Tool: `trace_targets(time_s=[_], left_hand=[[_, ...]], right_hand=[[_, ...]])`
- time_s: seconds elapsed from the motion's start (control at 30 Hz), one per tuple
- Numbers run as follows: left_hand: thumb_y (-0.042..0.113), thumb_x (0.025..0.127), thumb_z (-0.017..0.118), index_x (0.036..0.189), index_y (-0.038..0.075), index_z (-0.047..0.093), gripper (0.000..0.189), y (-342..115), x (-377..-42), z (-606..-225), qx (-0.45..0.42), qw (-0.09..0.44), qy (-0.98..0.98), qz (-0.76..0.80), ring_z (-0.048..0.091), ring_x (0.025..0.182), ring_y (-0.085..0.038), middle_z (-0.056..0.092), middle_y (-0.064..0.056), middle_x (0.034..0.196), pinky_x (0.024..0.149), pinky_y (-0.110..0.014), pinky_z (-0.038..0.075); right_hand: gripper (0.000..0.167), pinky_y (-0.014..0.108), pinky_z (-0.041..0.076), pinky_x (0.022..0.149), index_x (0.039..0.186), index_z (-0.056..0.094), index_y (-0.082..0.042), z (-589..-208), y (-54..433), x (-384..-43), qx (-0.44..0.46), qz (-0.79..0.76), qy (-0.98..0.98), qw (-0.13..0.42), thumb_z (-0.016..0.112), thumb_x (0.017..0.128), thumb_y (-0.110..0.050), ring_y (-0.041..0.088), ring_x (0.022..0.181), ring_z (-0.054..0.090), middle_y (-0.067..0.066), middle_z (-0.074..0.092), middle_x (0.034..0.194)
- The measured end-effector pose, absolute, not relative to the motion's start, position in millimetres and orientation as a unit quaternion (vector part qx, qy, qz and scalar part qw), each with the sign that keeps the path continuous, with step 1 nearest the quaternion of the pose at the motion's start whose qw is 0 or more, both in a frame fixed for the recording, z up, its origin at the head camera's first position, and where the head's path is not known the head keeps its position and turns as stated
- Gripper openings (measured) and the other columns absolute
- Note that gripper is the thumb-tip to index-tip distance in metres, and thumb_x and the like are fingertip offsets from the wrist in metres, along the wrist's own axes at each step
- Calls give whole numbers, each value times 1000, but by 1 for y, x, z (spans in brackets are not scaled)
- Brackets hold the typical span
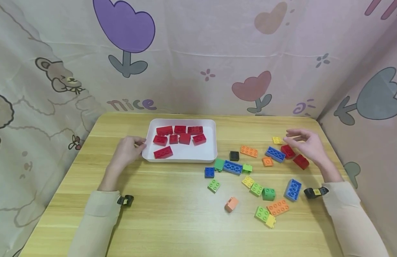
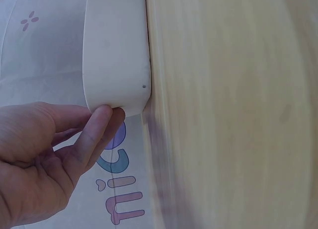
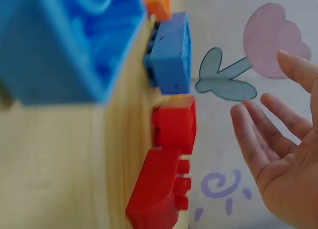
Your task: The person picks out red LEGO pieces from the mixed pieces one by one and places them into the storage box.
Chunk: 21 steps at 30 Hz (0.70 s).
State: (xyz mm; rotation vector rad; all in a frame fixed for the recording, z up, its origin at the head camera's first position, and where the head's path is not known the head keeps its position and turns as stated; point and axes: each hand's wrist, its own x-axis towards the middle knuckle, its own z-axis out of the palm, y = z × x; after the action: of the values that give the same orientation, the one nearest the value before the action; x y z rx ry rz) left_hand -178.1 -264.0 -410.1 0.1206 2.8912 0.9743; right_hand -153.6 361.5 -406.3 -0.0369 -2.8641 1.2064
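Observation:
A white tray (image 1: 211, 157) with several red bricks (image 1: 163, 152) in it stands at the back of the table, left of centre. My left hand (image 1: 129, 151) pinches the tray's left end, fingertips at the rim and outer wall in the left wrist view. On the right, my right hand (image 1: 307, 144) is raised over two red bricks on the table, a nearer one (image 1: 301, 162) and a farther one (image 1: 288, 151). Its fingers are spread loosely with nothing between them. In the right wrist view those fingers (image 3: 248, 134) stand apart from the red bricks.
Beside the right hand lie a yellow brick (image 1: 277, 140), a long blue brick (image 1: 275, 154) and a small orange one (image 1: 267, 161). Several blue, green, orange, yellow and black bricks are scattered across the right half of the wooden table (image 1: 172, 214). A printed cloth (image 1: 185, 64) hangs behind.

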Motion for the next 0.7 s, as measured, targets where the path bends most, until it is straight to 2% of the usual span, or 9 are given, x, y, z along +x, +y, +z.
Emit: trace_targets(time_s=[0.07,0.2,0.27,0.5,0.7], left_hand=[[7,103,63,130,-11,68,32,-264,-178,-410,39,45,945,320,74,84,-28,74,-32,117,62,-22,60],[7,104,63,130,-10,68,32,-263,-178,-409,38,47,946,320,74,85,-28,74,-32,117,62,-23,60],[7,104,63,131,-10,68,32,-263,-177,-408,39,46,945,320,74,83,-27,74,-32,117,63,-25,61],[6,103,63,130,-11,68,32,-263,-177,-408,40,45,943,326,75,79,-25,73,-33,116,63,-27,63],[6,103,63,130,-11,68,31,-264,-177,-410,41,42,943,326,75,78,-25,73,-33,115,62,-25,62]], right_hand=[[60,19,59,69,144,61,-5,-408,364,-154,-14,371,-928,12,72,100,-44,6,103,64,23,67,136],[65,18,56,66,143,62,-2,-413,368,-156,-15,332,-943,-3,73,98,-47,37,112,65,29,66,136],[66,17,55,66,141,62,-1,-414,369,-156,-19,317,-948,-9,73,97,-49,43,114,65,30,67,135],[75,22,54,70,140,62,-1,-418,374,-158,-33,276,-959,-49,74,94,-59,43,112,68,30,68,132],[71,23,53,71,135,66,0,-425,376,-159,-14,259,-963,-69,75,93,-57,38,103,72,29,72,124]])
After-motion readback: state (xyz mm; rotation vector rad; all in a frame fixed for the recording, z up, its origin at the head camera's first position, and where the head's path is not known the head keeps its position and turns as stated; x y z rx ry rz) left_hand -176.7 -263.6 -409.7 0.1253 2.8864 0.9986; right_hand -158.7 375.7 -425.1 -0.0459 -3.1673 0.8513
